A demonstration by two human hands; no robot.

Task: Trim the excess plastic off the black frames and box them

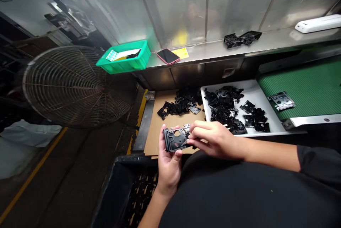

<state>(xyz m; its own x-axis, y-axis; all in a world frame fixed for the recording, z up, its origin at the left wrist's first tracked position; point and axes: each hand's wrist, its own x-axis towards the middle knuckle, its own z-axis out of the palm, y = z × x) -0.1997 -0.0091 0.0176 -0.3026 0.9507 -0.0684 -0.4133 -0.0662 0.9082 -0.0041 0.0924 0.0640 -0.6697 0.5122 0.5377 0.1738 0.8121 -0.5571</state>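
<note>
My left hand (169,162) holds a black plastic part with a metal insert (176,140) upright in its fingers, just above the cardboard sheet (157,128). My right hand (214,139) pinches the part's right edge near a small silver metal piece (185,128), and the fingers hide some of that edge. A heap of similar black parts (181,103) lies on the cardboard. More of them (223,103) fill a white tray (266,114) to the right of my right hand.
A green belt conveyor (306,86) carries one metal-backed part (281,100). On the steel shelf (202,55) are a green bin (122,57), a phone (167,56), black parts (241,38) and a white power strip (318,23). A large fan (77,86) stands left; a black crate (117,185) sits below.
</note>
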